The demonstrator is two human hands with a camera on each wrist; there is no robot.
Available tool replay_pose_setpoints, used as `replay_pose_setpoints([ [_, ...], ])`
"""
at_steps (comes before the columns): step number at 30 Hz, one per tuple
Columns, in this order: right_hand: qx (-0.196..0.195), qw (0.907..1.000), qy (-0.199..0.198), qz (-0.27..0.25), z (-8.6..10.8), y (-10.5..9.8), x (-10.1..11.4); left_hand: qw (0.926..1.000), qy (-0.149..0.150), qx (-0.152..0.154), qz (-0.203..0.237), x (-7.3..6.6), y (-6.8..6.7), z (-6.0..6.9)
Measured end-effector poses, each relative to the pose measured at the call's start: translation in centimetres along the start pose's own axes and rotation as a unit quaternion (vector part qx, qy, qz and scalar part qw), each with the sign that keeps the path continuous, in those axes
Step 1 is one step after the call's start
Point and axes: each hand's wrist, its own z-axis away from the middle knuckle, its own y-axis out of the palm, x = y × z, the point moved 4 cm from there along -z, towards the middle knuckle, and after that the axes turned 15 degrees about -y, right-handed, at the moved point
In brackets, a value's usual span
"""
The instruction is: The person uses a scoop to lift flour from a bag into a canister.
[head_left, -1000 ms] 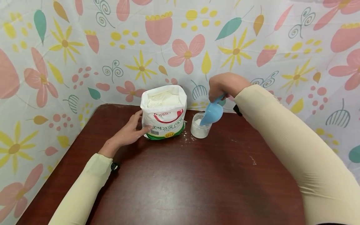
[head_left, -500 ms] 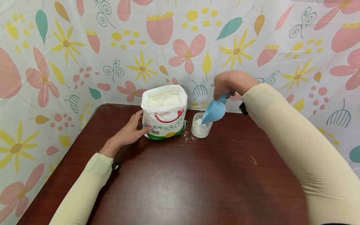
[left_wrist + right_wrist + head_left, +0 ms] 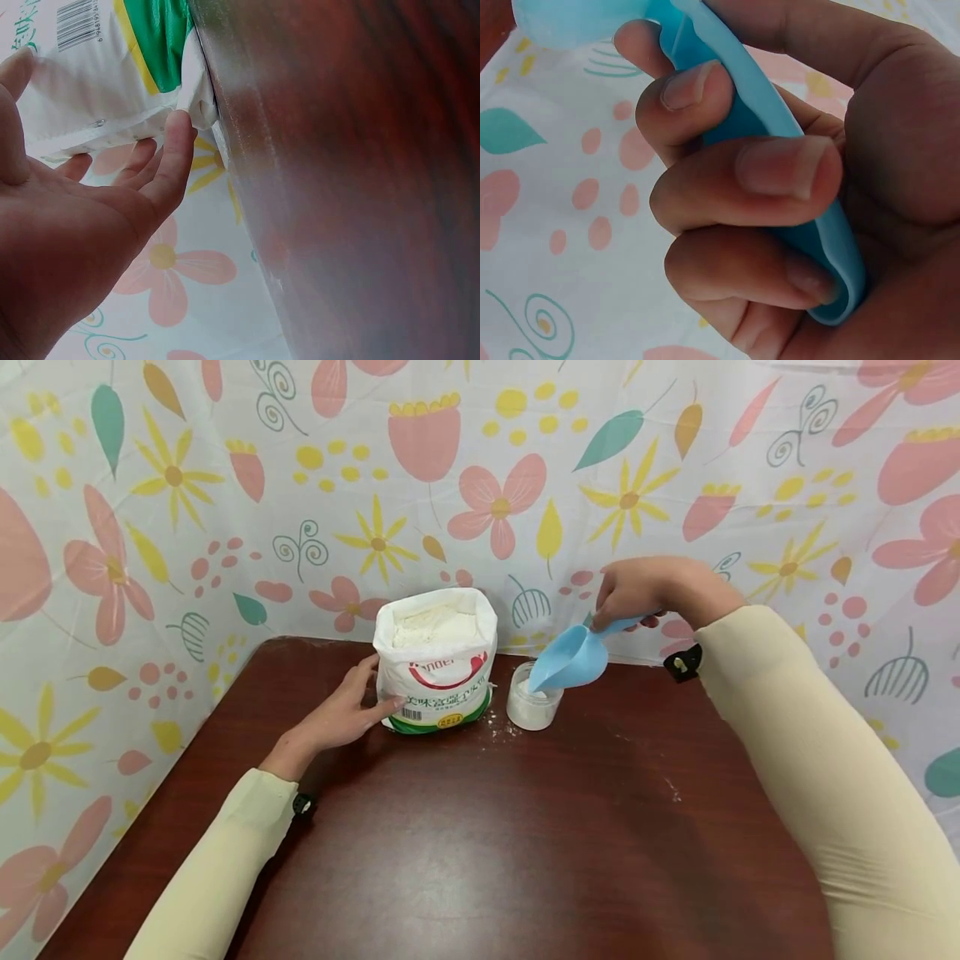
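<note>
In the head view, a white flour bag [image 3: 442, 672] with a green base stands with its top rolled open and flour inside. My left hand [image 3: 345, 714] holds its left side, thumb on the front; the left wrist view shows the fingers against the bag's side. My right hand [image 3: 637, 593] grips the handle of a light blue scoop [image 3: 573, 660]. The scoop tilts down to the left, its lip over the mouth of a clear jar [image 3: 532, 706] holding white flour. In the right wrist view, the fingers curl round the scoop handle [image 3: 761, 90].
Spilled flour [image 3: 498, 727] lies on the dark wooden table [image 3: 480, 843] between bag and jar, with faint traces farther right. A flower-printed curtain [image 3: 495, 435] hangs close behind the table's back edge.
My right hand has moved right and lowered slightly, bringing the scoop from a steep tilt to a flatter one, its lip still over the jar. My left hand stays at the bag.
</note>
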Motion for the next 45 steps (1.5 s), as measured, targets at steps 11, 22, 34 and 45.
replay_pose_setpoints([
  [11,-0.046,0.9945,-0.037,-0.086,2.5,-1.2,-0.2,1.0,-0.005,-0.001,-0.005,0.1,-0.3,0.1],
  [22,-0.097,0.9845,-0.051,-0.137,3.6,-2.4,0.3,1.0,0.001,0.0,0.004,0.4,-0.3,0.0],
  [34,-0.148,0.9799,-0.059,-0.119,3.1,-3.0,2.0,1.0,-0.002,-0.003,0.0,0.3,-0.4,0.0],
  [45,-0.184,0.9732,-0.073,-0.116,1.5,-2.5,4.3,1.0,0.002,-0.004,-0.002,0.2,-0.3,0.1],
])
